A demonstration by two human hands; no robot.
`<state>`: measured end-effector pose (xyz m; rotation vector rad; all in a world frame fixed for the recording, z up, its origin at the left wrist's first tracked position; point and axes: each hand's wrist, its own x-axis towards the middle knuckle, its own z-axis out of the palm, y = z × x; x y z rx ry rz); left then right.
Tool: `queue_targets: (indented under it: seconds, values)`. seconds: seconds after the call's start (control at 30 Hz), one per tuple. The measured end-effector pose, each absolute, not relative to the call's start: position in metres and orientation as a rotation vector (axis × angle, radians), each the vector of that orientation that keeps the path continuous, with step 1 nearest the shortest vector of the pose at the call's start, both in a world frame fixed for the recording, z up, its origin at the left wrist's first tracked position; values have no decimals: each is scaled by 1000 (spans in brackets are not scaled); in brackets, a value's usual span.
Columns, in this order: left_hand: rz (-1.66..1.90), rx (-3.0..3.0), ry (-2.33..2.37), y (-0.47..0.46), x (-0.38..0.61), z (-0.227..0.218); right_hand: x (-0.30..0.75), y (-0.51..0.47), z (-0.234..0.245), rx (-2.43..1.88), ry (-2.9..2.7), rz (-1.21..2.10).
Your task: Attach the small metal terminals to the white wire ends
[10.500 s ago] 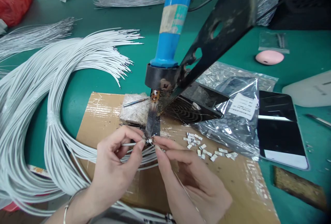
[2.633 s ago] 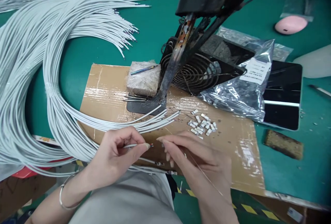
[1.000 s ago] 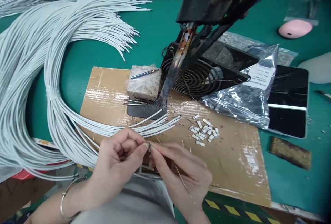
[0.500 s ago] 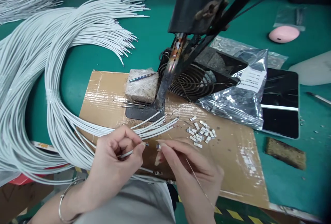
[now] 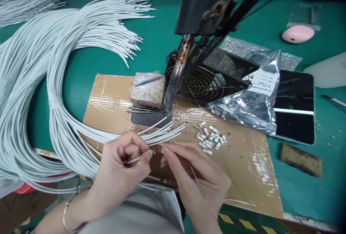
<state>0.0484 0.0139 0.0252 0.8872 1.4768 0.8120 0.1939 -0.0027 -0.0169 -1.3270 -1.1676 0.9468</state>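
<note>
My left hand (image 5: pixel 124 171) is closed around a white cable (image 5: pixel 133 160), whose stripped end pokes out past the thumb and fingertip. Facing it, my right hand (image 5: pixel 198 180) pinches a tiny pale connector (image 5: pixel 161 150), mostly hidden by the fingertips. A thin, light strand that looks like solder wire (image 5: pixel 198 182) runs across the right palm. Only a small gap separates the cable end from the connector. Just beyond my hands, several loose cable ends (image 5: pixel 173 131) lie over the cardboard. Small white connectors (image 5: pixel 211 138) are scattered to the right of them.
A mounted soldering iron (image 5: pixel 177 68) angles down above a black fan (image 5: pixel 200 84). Beside its tip sits a wrapped block (image 5: pixel 148 91). Thick bundles of white cable (image 5: pixel 54 61) fill the left side. A plastic bag (image 5: pixel 251 100), a phone-like black slab (image 5: pixel 294 126) and a brown sponge (image 5: pixel 300 160) lie right.
My right hand has shifted a little left, bringing the connector nearer the cable end. The left hand stays almost where it was, still gripping the cable.
</note>
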Motion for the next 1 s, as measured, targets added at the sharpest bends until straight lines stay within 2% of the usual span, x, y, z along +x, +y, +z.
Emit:
queue_targets:
  seconds: [0.33,1.0]
  values:
    - [816,848,1480,16,48,23,192,-14,-27,-1255,-1054,1233]
    - [791,861,1452,14,45,21,193,-12,-28,-1232,-1122,1159]
